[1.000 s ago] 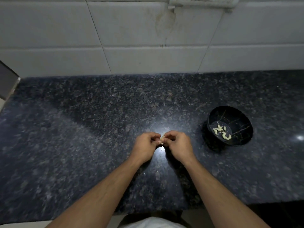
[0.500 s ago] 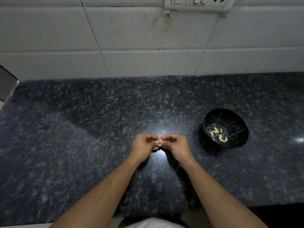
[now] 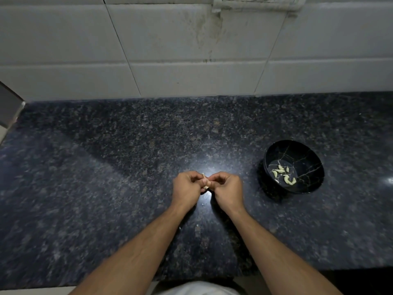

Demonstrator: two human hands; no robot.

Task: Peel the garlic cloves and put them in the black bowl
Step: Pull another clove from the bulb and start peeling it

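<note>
head view: speckled dark counter (image 3: 106, 188), white tiled wall (image 3: 170, 39), perhaps stained.

Countertop (image 3: 106, 188): dark blue-black stone, speckled throughout with grey and brownish flecks, with a white glare patch near the middle. Bowl (image 3: 306, 186): glossy black, crossed inside by thin pale vein-like lines, holding pale yellow-green garlic cloves (image 3: 282, 173). Wall tiles (image 3: 170, 39): off-white with dark grout lines, marked by brownish-grey staining below a white switch plate (image 3: 255, 2).
</note>
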